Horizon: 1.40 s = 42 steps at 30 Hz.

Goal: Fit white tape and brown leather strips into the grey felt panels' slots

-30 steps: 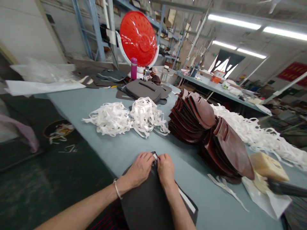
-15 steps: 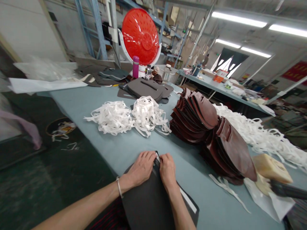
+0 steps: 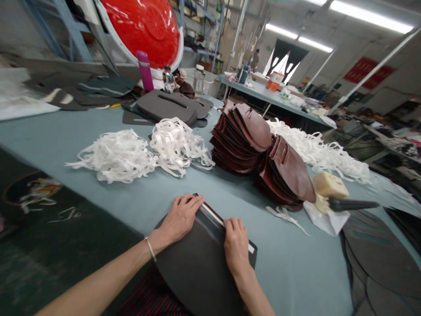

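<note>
The lower end of a dark grey sheet panel (image 3: pixel 197 263) runs out of the bottom of the view, and the right forearm covers part of it. A striped dark garment (image 3: pixel 148 294) shows in the lower frame beside it. The panel lies on the blue-grey surface (image 3: pixel 283 263), with a white strip (image 3: pixel 213 216) along its upper edge. The left hand (image 3: pixel 179 219), with a thin bangle (image 3: pixel 150 249) at the wrist, rests on the panel's upper end, its fingers (image 3: pixel 192 199) spread wide and flat, near the strip. The right hand (image 3: pixel 236 245) lies further along that edge, with its fingers (image 3: pixel 234 226) close together, flat on the panel and touching the strip. Neither hand visibly pinches anything now; in the earlier view they were bunched together at the strip's end, and they now stand well apart.

To the right lie a white paper (image 3: pixel 320 219), a cream block (image 3: pixel 330 185) and a dark-handled brush (image 3: pixel 351 204), with dark panels (image 3: pixel 378 259) newly in view at the lower right. Further on are two stacks of brown leather pieces (image 3: pixel 240 136) and heaps of white strips (image 3: pixel 115 156). Beyond them are grey panels (image 3: pixel 166 107), a pink flask (image 3: pixel 144 70) and a large red colander (image 3: pixel 141 26).
</note>
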Each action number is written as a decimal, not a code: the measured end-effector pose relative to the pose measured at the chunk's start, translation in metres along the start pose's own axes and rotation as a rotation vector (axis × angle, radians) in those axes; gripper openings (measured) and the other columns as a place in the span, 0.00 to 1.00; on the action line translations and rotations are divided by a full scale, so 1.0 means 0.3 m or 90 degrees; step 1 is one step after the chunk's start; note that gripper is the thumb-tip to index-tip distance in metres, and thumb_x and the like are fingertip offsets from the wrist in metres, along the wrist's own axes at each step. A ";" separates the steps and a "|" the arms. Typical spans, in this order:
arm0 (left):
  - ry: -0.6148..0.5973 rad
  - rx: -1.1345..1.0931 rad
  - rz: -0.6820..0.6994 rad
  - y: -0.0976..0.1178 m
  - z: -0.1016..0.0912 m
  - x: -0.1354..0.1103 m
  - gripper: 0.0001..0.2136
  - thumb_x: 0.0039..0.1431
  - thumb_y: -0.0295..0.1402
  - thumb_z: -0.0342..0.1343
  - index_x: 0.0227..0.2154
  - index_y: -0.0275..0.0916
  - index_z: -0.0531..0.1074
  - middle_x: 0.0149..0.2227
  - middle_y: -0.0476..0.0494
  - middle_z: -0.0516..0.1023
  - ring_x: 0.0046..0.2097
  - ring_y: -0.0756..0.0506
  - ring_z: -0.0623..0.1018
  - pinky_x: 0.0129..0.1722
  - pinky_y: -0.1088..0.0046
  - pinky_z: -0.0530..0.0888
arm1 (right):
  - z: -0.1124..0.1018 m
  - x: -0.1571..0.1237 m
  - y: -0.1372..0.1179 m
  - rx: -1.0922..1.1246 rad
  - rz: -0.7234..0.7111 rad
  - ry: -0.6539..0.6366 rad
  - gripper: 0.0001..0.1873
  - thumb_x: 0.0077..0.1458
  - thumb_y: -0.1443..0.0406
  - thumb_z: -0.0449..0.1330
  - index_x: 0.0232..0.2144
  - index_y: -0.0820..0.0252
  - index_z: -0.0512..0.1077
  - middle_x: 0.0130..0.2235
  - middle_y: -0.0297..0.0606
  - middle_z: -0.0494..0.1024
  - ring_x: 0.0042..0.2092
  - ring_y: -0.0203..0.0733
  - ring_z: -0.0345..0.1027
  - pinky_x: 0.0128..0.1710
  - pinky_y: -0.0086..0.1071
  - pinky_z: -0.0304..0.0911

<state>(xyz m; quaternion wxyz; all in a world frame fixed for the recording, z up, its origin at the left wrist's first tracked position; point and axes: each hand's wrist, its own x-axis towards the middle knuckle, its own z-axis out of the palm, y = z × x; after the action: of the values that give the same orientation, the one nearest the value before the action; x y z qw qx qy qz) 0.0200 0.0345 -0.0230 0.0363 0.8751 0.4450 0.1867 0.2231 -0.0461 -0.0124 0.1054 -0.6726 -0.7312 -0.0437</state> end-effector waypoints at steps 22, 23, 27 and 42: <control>-0.026 0.022 0.006 0.003 0.000 0.006 0.25 0.58 0.23 0.46 0.57 0.48 0.62 0.59 0.46 0.66 0.54 0.38 0.65 0.50 0.56 0.63 | 0.013 -0.083 0.018 -0.042 -0.056 0.036 0.17 0.57 0.76 0.48 0.47 0.69 0.68 0.42 0.48 0.71 0.44 0.49 0.59 0.43 0.41 0.61; -0.029 0.022 0.003 0.004 -0.001 0.006 0.25 0.58 0.23 0.46 0.57 0.48 0.62 0.59 0.46 0.66 0.54 0.38 0.65 0.50 0.56 0.63 | 0.002 -0.133 0.060 -0.043 -0.064 0.050 0.17 0.57 0.77 0.48 0.48 0.70 0.68 0.44 0.50 0.70 0.45 0.50 0.59 0.43 0.42 0.61; -0.028 0.014 -0.006 0.010 -0.012 0.005 0.25 0.58 0.23 0.45 0.57 0.48 0.63 0.58 0.47 0.67 0.54 0.38 0.65 0.51 0.56 0.63 | -0.017 -0.254 0.164 -0.062 -0.069 0.064 0.17 0.59 0.75 0.47 0.48 0.70 0.67 0.45 0.51 0.70 0.47 0.52 0.58 0.44 0.43 0.61; 0.114 -0.361 -0.164 -0.033 -0.008 -0.022 0.17 0.64 0.26 0.38 0.49 0.41 0.67 0.49 0.42 0.72 0.52 0.45 0.70 0.54 0.62 0.65 | -0.071 -0.140 0.241 -0.077 -0.063 0.037 0.10 0.60 0.68 0.52 0.26 0.57 0.67 0.30 0.37 0.68 0.37 0.45 0.60 0.42 0.41 0.55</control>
<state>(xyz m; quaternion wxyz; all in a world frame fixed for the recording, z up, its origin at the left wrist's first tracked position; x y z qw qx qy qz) 0.0080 0.0349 -0.0251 0.2630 0.7468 0.4836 0.3732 0.2998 -0.0849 -0.0063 0.0839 -0.6394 -0.7560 -0.1124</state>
